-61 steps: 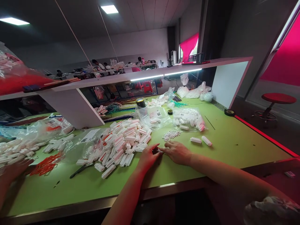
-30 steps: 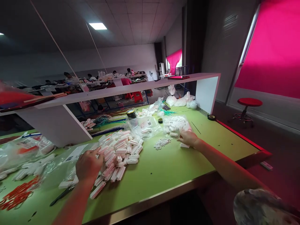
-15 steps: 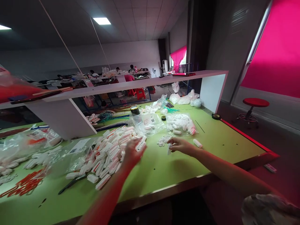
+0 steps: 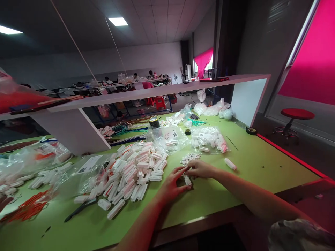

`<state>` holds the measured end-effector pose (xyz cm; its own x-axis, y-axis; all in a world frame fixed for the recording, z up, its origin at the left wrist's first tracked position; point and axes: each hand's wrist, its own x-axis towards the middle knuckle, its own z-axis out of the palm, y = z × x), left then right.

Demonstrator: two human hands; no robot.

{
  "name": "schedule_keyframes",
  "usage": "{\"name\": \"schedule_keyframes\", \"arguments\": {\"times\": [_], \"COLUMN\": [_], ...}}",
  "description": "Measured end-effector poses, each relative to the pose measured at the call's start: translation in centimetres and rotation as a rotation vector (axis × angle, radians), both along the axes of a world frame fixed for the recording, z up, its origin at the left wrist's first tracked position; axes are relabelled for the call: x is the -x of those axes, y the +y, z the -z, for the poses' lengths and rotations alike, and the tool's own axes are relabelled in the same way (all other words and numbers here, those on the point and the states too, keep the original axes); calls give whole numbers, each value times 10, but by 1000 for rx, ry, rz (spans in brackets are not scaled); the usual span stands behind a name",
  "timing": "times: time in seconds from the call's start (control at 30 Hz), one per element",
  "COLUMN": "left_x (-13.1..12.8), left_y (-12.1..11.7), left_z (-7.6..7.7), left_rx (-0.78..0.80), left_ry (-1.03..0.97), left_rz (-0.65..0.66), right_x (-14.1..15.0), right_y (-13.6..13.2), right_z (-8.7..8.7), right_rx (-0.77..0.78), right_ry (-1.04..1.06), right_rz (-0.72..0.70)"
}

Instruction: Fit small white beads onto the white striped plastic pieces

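A small white plastic housing (image 4: 187,180) with a ridged face is held between both hands, low over the green table. My left hand (image 4: 171,186) has its thumb at the near end and its fingers at the far end. My right hand (image 4: 201,169) is closed, its fingertips bunched at the housing's far end; what lies under them is partly hidden. Just beyond my right hand is a small heap of tiny white parts (image 4: 190,159). To the left of my left hand spreads a large pile of similar white housings (image 4: 136,167).
One single housing (image 4: 230,164) lies right of my right arm. Clear bags (image 4: 169,137), black tape (image 4: 154,121) and wires (image 4: 123,129) lie farther back. Scissors (image 4: 78,211) and orange strips (image 4: 27,207) are at left. A shelf (image 4: 157,91) spans above. Red stool (image 4: 297,113) at right.
My left hand has moved from beside the pile rightward to the housing in my right hand. My right hand has come slightly lower, and the two hands now meet. The view has shifted slightly.
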<state>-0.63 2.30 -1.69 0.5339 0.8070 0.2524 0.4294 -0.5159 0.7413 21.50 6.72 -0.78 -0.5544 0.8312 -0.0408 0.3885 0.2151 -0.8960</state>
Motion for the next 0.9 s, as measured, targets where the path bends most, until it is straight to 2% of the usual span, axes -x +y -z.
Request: {"name": "schedule_keyframes", "arguments": {"times": [0.07,0.17,0.23,0.33,0.57,0.77,0.9], "left_x": [3,7,8,5,1,10,11], "left_y": [-1,-1,-2,-4,-6,-6,-7], "left_z": [2,3,4,3,5,6,3], "left_rx": [7,16,10,-7,-17,-50,-34], "left_ry": [13,64,98,117,71,120,153], "left_rz": [-2,2,-13,-50,-58,-238,-256], "right_x": [-5,-15,-18,-15,-3,-14,-19], "right_y": [2,6,9,10,9,4,-1], "right_z": [4,6,9,14,19,12,7], "right_rx": [-52,-316,-470,-568,-581,-571,-565], "right_ry": [17,-36,-93,-187,-406,-417,-402], "right_rz": [105,273,296,227,155,112,108]}}
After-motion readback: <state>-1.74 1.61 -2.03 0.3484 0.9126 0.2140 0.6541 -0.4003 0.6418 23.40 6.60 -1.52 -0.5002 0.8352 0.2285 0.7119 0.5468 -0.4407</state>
